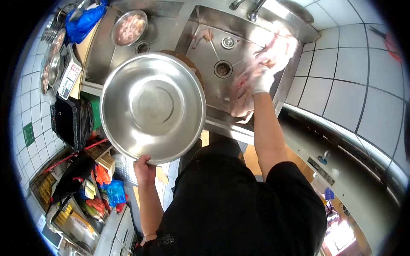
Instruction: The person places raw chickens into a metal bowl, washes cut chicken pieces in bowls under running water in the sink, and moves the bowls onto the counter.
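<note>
My left hand (145, 170) grips the near rim of a large, round steel basin (128, 98), with the thumb over the edge. The basin is tilted so its bare inside faces me. In the right-hand sink, my right hand (263, 82) wears a white glove and is closed on raw poultry (243, 94). Motion smears both the fingers and the meat. More pale poultry (279, 51) lies beyond that hand, partly washed out by glare. A small poultry piece (202, 37) rests near the sink's far left corner.
The steel sink (213, 85) has a drain (223, 68) and a loose strainer (228, 42). A bowl of cut meat (130, 29) stands in the left basin. Further left are a scale (69, 77) and a black-lined bin (72, 121). A tiled wall (341, 64) bounds the right side.
</note>
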`<action>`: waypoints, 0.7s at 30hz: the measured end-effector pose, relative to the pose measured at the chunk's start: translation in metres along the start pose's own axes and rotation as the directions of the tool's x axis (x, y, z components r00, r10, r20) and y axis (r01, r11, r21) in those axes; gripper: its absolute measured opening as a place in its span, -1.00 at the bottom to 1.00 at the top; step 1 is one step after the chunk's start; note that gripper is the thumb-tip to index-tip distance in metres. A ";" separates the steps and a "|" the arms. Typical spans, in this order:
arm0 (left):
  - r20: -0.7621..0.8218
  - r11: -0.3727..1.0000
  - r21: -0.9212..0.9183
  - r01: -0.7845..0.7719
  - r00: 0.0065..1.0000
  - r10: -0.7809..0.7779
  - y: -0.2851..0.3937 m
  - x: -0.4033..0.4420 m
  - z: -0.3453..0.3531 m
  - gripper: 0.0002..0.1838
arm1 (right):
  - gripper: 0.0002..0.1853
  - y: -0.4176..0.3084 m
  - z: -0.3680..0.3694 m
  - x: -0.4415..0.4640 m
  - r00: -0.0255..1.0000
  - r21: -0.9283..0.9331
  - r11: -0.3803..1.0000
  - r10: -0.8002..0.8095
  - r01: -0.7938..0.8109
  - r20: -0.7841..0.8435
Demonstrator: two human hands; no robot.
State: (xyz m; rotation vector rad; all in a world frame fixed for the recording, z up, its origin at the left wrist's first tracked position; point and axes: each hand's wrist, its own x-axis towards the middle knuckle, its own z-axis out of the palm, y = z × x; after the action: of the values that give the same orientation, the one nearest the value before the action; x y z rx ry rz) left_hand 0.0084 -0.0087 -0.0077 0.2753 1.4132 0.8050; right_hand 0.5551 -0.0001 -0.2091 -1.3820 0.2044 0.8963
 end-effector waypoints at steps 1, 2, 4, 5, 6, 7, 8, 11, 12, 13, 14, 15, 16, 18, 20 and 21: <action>-0.029 1.000 0.005 -0.029 0.999 0.029 0.002 -0.004 0.012 -0.69 | -0.88 0.001 0.006 -0.001 0.999 0.058 0.998 0.038 -0.039 0.023; -0.056 0.999 0.011 -0.052 0.997 0.052 0.004 -0.008 0.024 -0.71 | -0.93 -0.003 0.008 -0.001 0.997 0.122 0.991 0.049 -0.055 0.054; -0.033 0.999 -0.036 -0.013 0.999 0.012 0.001 0.005 0.017 -0.65 | -0.90 -0.026 0.009 -0.001 1.000 0.103 0.995 -0.002 0.003 -0.004; -0.034 0.998 -0.050 0.025 0.999 -0.026 -0.003 0.005 0.000 -0.63 | -0.86 -0.041 0.009 -0.002 0.996 0.035 0.998 -0.039 0.042 -0.084; 0.059 0.998 -0.037 0.043 0.997 -0.041 -0.011 0.022 -0.030 -0.62 | -0.83 -0.055 0.009 -0.003 0.984 -0.038 0.997 -0.075 0.070 -0.162; 0.010 1.000 -0.017 -0.023 1.000 0.023 -0.004 0.009 0.001 -0.62 | -0.85 -0.070 0.009 0.001 0.986 -0.003 0.993 -0.114 0.114 -0.124; -0.044 0.994 -0.014 -0.106 0.993 0.106 0.008 -0.011 0.044 -0.63 | -0.86 -0.083 0.020 0.011 0.985 0.035 0.986 -0.159 0.161 -0.061; -0.029 1.000 -0.006 -0.016 0.999 0.016 0.000 -0.003 0.012 -0.60 | -0.91 -0.078 -0.008 0.018 0.994 0.196 0.981 -0.013 -0.009 0.110; -0.005 1.000 0.006 0.008 1.000 -0.008 -0.004 0.014 0.003 -0.57 | -0.92 -0.084 -0.010 0.028 0.981 0.268 0.960 0.030 -0.082 0.193; 0.018 0.999 -0.041 -0.016 1.000 0.017 0.003 0.003 0.024 -0.60 | -0.93 -0.085 -0.016 0.024 0.982 0.214 0.977 -0.033 -0.008 0.188; 0.039 0.998 -0.056 -0.012 0.999 0.014 0.004 -0.003 0.034 -0.60 | -0.94 -0.093 -0.019 0.007 0.978 0.196 0.980 -0.024 -0.018 0.209; 0.052 0.997 -0.071 -0.009 0.999 0.013 0.006 -0.006 0.041 -0.60 | -0.95 -0.102 -0.021 -0.010 0.973 0.178 0.984 -0.015 -0.027 0.231; 0.061 0.996 -0.087 -0.012 0.998 0.017 0.008 -0.006 0.044 -0.61 | -0.95 -0.100 -0.032 -0.012 0.971 0.213 0.974 0.021 -0.073 0.237; 0.078 0.998 -0.063 -0.018 0.997 0.022 -0.002 0.005 0.031 -0.60 | -0.84 -0.091 -0.041 -0.038 0.993 0.060 0.997 0.046 -0.052 0.106; 0.074 0.998 -0.054 -0.018 0.997 0.022 -0.002 0.008 0.025 -0.57 | -0.79 -0.097 -0.032 -0.096 0.998 -0.215 0.974 -0.065 0.069 0.028; 0.070 0.999 -0.034 -0.031 0.997 0.033 0.001 0.004 0.029 -0.58 | -0.94 -0.095 -0.042 -0.113 0.991 -0.347 0.929 -0.124 0.131 0.043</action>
State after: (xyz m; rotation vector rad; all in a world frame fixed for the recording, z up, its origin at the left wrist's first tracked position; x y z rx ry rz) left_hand 0.0353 0.0033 -0.0048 0.2985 1.3312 0.8367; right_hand 0.5574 -0.0790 -0.0773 -1.6939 -0.0658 0.8638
